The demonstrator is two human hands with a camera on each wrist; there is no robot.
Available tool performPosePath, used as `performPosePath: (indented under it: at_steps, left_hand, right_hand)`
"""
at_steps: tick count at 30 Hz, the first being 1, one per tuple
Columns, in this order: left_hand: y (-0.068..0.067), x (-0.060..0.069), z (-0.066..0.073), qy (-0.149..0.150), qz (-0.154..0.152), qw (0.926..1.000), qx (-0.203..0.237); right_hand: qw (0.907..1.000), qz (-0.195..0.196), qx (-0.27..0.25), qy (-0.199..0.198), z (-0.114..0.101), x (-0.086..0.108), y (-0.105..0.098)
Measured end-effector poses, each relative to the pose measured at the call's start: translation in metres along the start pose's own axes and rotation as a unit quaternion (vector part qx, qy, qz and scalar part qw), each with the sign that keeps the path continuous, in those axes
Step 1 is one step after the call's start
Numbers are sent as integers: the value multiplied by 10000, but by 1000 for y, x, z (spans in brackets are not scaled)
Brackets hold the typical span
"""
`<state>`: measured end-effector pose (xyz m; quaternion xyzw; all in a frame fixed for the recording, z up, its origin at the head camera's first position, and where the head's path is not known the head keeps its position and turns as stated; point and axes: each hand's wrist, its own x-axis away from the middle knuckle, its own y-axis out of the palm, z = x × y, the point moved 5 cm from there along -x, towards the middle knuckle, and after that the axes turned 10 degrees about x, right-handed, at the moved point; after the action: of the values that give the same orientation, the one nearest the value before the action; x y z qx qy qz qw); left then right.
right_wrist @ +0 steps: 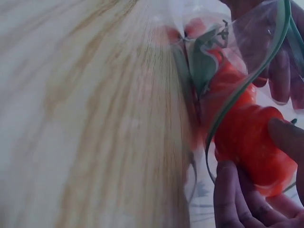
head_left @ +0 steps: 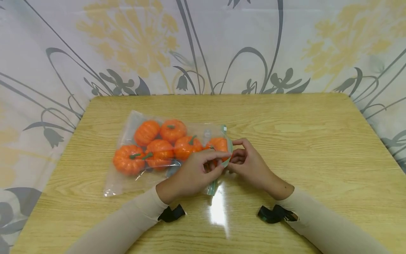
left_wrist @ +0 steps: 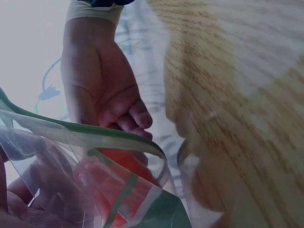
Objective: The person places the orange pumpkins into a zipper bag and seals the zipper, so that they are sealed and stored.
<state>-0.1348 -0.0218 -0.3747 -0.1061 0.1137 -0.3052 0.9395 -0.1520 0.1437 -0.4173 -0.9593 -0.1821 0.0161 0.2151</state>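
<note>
A clear zip bag [head_left: 120, 185] with a green-edged mouth lies flat, its opening toward the right. Several small orange toy pumpkins [head_left: 128, 160] with green stems are inside. My left hand [head_left: 193, 173] pinches the bag's rim near the green zip strip [left_wrist: 114, 133]. At the mouth, my right hand [head_left: 253, 167] holds another pumpkin [right_wrist: 259, 147], thumb on one side and fingers [right_wrist: 225, 194] on the other. That pumpkin sits at the opening, partly within the plastic. In the head view the left hand covers part of it.
The bag rests on a light wood-grain table [head_left: 301, 134]. Behind the table hangs a pale floral cloth [head_left: 215, 46] with grey stems and yellow blooms. A black strap [head_left: 276, 214] is at the right wrist, another at the left. Light glares on the table before the bag.
</note>
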Motion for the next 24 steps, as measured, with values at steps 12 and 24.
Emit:
performPosePath:
  at_steps: [12,24]
  left_hand:
    - [-3,0,2,92,73,9999,-75]
    - [1,2,1,165,-15,9999,-25]
  right_hand:
    - [9975,-709,-51,34,2,1,7]
    - [9978,-625,-158,-180,2,1,10]
